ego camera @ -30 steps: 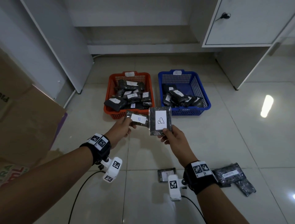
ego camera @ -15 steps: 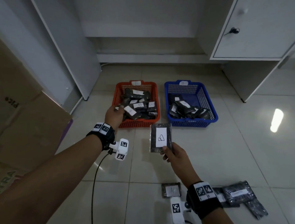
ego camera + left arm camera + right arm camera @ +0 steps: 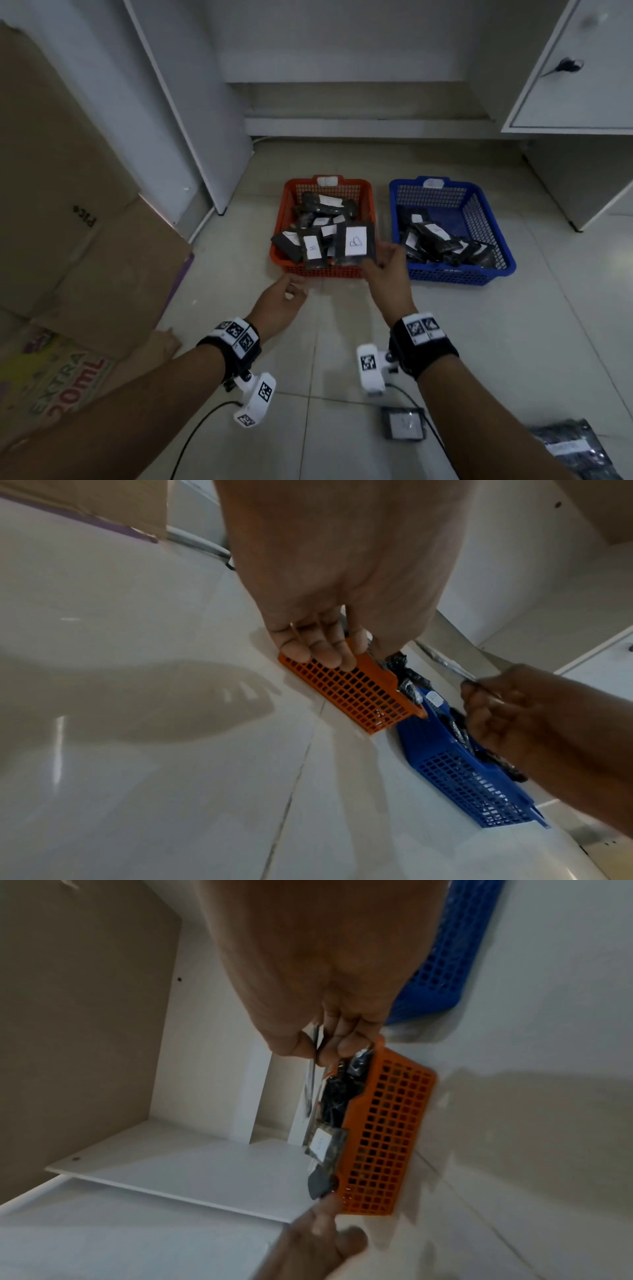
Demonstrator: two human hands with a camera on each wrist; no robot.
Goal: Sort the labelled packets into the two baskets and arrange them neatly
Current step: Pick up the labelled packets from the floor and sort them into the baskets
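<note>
An orange basket [image 3: 322, 271] and a blue basket [image 3: 452, 274] stand side by side on the floor, both holding black packets with white labels. My right hand [image 3: 371, 262] pinches the lower edge of a labelled packet [image 3: 356, 241] and holds it upright over the orange basket's front right corner. The right wrist view shows thumb and finger of that right hand [image 3: 318, 1053] on the thin packet [image 3: 312, 1074]. A packet marked B [image 3: 313, 248] lies at the basket's front. My left hand [image 3: 291, 291] hovers just before the orange basket [image 3: 359, 693], fingers loosely curled and empty.
Loose packets lie on the tiles near me, one [image 3: 404, 423] by my right wrist and more [image 3: 568, 448] at the lower right. A cardboard box [image 3: 68, 222] fills the left side. White cabinet panels [image 3: 582, 85] stand behind and to the right.
My left hand has let the B packet go into the orange basket and drawn back toward me. My right hand has carried its packet forward, over the orange basket's front.
</note>
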